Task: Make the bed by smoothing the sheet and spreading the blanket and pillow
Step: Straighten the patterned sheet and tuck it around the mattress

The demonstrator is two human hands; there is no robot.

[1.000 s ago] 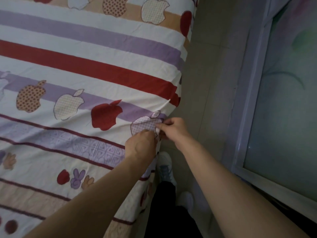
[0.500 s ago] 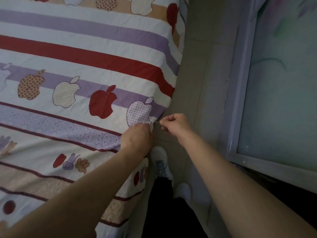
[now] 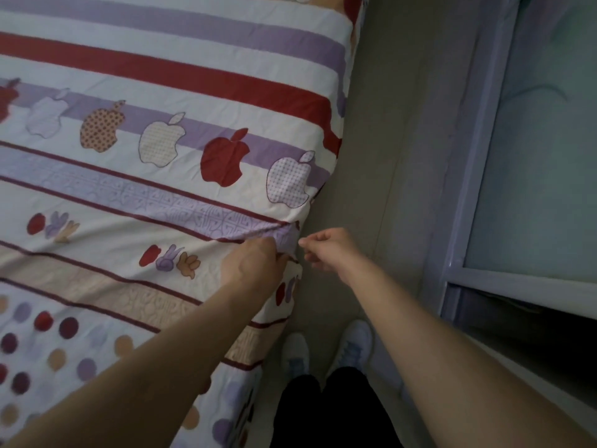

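Grey floor [image 3: 387, 140] flanks the striped apple-print sheet [image 3: 161, 69], which lies spread with its bands running crosswise to a long edge stretching away from the person. The left hand [image 3: 255, 263] clutches a bunched fold right at that edge, with the slack lying leftward. The right hand [image 3: 329, 250] hangs just beside it over the floor, fingers curled; whether it pinches cloth I cannot tell.

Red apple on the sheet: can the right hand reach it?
Probably yes. The right hand hovers just off the edge of the sheet. The red apple lies uncovered nearby, and the left hand, gripping that edge, sits below the path.
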